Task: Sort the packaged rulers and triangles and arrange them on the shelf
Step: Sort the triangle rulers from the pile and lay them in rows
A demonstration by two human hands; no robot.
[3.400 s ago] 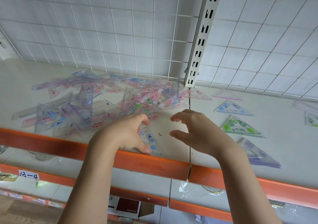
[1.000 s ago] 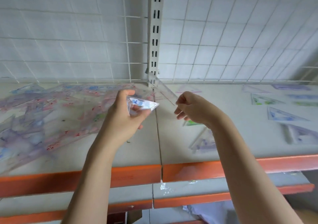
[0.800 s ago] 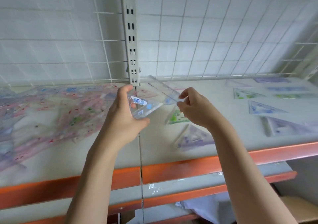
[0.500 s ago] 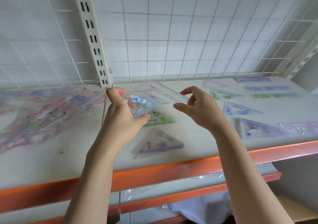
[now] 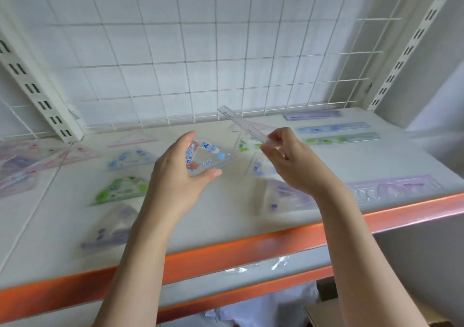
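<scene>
Far left, on the white shelf (image 5: pixel 226 216), we see a blurred heap of pink and purple packaged pieces (image 5: pixel 22 163); we cannot tell rulers from triangles there. Behind it rises a slotted white upright (image 5: pixel 37 85), against a white wire grid (image 5: pixel 200 57) that backs the shelf.

Next come packaged triangles lying flat and apart: a pink one (image 5: pixel 133 140) near the grid, a blue one (image 5: pixel 130 158) in front of it, a green one (image 5: pixel 120 188) nearer us, and a purple one (image 5: pixel 110 231) close to the orange front edge (image 5: pixel 251 246).

At centre our left hand (image 5: pixel 175 181) is raised above the shelf. Its thumb and curled fingers grip a clear packaged triangle with blue print (image 5: pixel 208 155) by the left side, so that it is clear of the surface.

Beside it our right hand (image 5: pixel 293 163) pinches one end of a clear ruler (image 5: pixel 243 123) between thumb and fingertips; the ruler slants up and away toward the grid. Hand and ruler partly cover a green triangle (image 5: pixel 247 144) and another blue one (image 5: pixel 261 168) on the shelf. A purple triangle (image 5: pixel 288 196) lies below the right wrist.

Right of the hands, three packaged rulers lie in parallel rows near the back: purple (image 5: pixel 313 114), blue (image 5: pixel 331 127), green (image 5: pixel 341 138). A larger purple ruler (image 5: pixel 394 188) lies by the front edge. Another slotted upright (image 5: pixel 411 40) stands at the far right.
</scene>
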